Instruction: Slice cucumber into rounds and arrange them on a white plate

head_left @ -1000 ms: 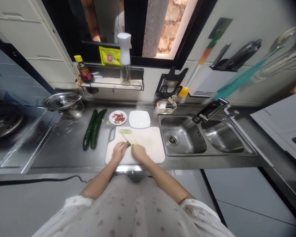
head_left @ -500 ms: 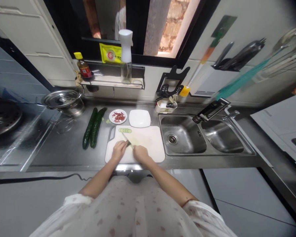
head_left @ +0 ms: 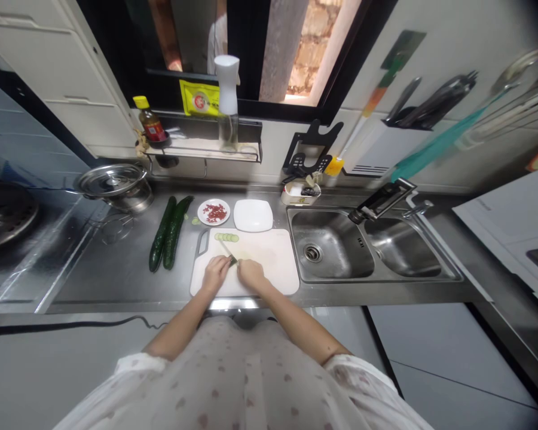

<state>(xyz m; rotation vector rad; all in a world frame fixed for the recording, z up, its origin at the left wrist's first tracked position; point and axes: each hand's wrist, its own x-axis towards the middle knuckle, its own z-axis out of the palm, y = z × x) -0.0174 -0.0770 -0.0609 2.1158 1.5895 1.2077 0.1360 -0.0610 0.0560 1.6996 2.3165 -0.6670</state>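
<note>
On the white cutting board, my left hand is closed around a short piece of cucumber, most of which the fingers hide. Closed on the handle of a kitchen knife, my right hand is just to the right; the blade slants up and left over the cucumber piece. Several round cucumber slices lie in an overlapping row near the board's upper left. Left of the board, two whole dark green cucumbers lie side by side on the steel counter.
Behind the board stand a small plate of chopped red bits and a white square dish. The double sink is at the right. A lidded steel pot stands at the left, below a shelf with bottles.
My right hand and the knife have shifted slightly left, closer to my left hand. The left hand stays on the cucumber piece.
</note>
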